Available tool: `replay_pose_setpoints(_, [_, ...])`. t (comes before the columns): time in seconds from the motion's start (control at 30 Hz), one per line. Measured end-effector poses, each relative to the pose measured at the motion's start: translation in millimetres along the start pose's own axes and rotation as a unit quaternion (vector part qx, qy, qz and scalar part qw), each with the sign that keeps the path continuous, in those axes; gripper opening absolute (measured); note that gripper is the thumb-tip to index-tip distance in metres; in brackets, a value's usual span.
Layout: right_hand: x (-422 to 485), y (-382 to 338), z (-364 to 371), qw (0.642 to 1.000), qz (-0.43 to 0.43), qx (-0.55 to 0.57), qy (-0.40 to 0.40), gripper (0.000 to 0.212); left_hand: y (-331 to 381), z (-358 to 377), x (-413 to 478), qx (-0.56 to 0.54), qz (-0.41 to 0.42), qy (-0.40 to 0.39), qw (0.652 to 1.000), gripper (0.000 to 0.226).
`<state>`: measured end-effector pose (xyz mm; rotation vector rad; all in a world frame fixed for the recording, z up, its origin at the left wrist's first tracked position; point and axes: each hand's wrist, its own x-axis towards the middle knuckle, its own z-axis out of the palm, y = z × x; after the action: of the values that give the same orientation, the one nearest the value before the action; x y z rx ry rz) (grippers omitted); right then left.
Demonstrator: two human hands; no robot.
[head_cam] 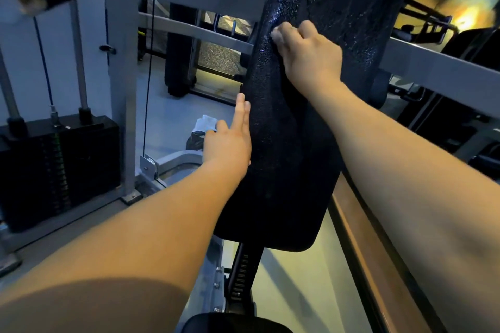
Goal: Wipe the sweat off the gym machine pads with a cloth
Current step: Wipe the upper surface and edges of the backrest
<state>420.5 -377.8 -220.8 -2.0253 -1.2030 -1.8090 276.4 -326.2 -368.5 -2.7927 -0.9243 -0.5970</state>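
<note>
Pressing dark cloth (293,101) on upright pad (297,170): right hand (311,59) curled, bunching it. Left hand (230,143) flat, fingers straight, on pad edge. Cloth probably limp; best gripped bunched.

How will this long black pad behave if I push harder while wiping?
It probably stays put: the pad is mounted against a grey frame, and the left hand braces its edge. It is likely slick near the right hand gripping the dark cloth, where the surface glistens wet.
</note>
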Motion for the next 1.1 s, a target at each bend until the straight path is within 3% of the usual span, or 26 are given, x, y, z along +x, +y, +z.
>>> replay_pose_setpoints(0.07, [-6.3,-15.6,2.1,0.999,0.038,0.021,-0.014,0.030,0.4,-0.4,0.0,-0.005,-0.003,-0.001,1.000,0.132])
replay_pose_setpoints(0.2, [-39.3,-22.3,-2.3,0.984,-0.143,0.070,-0.075,0.028,1.3,2.8,2.6,0.002,-0.004,-0.001,1.000,0.133])
replay_pose_setpoints(0.27, [-19.5,-12.5,-1.7,0.981,-0.180,0.042,-0.065,0.029,1.9,6.1,4.8,0.002,-0.007,0.002,1.000,0.131])
replay_pose_setpoints(0.43, [10.1,-21.1,0.6,0.996,-0.024,0.070,-0.050,0.029,2.9,9.5,7.0,0.010,-0.019,0.014,1.000,0.122])
replay_pose_setpoints(0.57, [-29.6,-21.7,-3.9,0.984,-0.140,0.071,-0.087,0.029,3.5,11.2,8.2,0.004,-0.023,0.008,1.000,0.121])
replay_pose_setpoints(0.67, [3.8,-5.1,-0.1,0.982,-0.179,0.031,-0.054,0.030,2.9,11.4,9.5,-0.003,-0.019,0.010,1.000,0.120])
replay_pose_setpoints(0.83, [35.5,-13.2,7.1,0.998,0.004,0.042,-0.050,0.032,3.9,10.2,7.3,0.005,-0.020,0.002,1.000,0.119])
replay_pose_setpoints(1.0, [-19.2,-17.0,-3.4,0.983,-0.160,0.053,-0.076,0.025,3.3,12.2,9.2,-0.007,-0.022,0.005,1.000,0.122])
replay_pose_setpoints(1.1, [20.1,-1.2,1.9,0.984,-0.166,0.014,-0.059,0.021,3.6,13.6,10.6,0.006,-0.026,0.006,1.000,0.122])
